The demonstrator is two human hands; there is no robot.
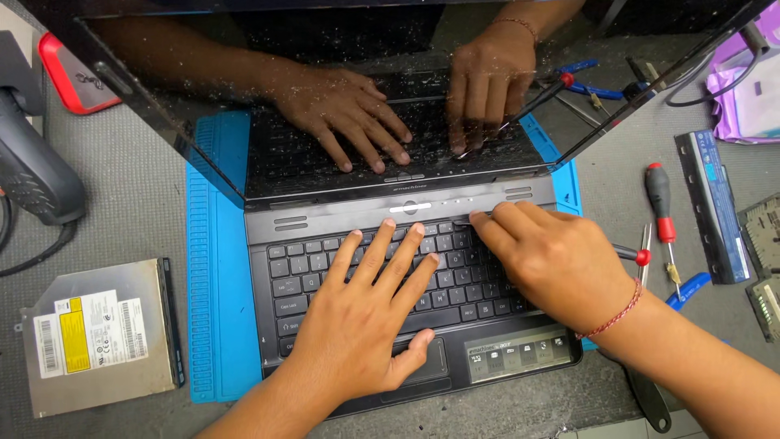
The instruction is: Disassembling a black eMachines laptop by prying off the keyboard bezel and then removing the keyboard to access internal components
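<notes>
Black laptop (406, 284), open on a blue work mat (218, 325) spread over a grey table (122, 203), dusty screen (244, 106) mirroring both hands. Left hand (366, 317) released, flat on the keyboard (301, 276), fingers fanned toward the top row, thumb by the touchpad. Right hand (552, 264) curled around a thin tool with a red-tipped handle (642, 257), its point hidden under the fingertips at the strip above the keys; red thread bracelet (613, 317) on that wrist. To the left of the mat, a removed optical drive (97, 337), silver with white and yellow labels. To the right, a red-and-black screwdriver (660, 207), tweezers (645, 244) just beside it, blue-handled pliers (689, 289) partly covered by the forearm, and a long black battery pack (715, 207) further out. Black device with cable (32, 175) at far left.
</notes>
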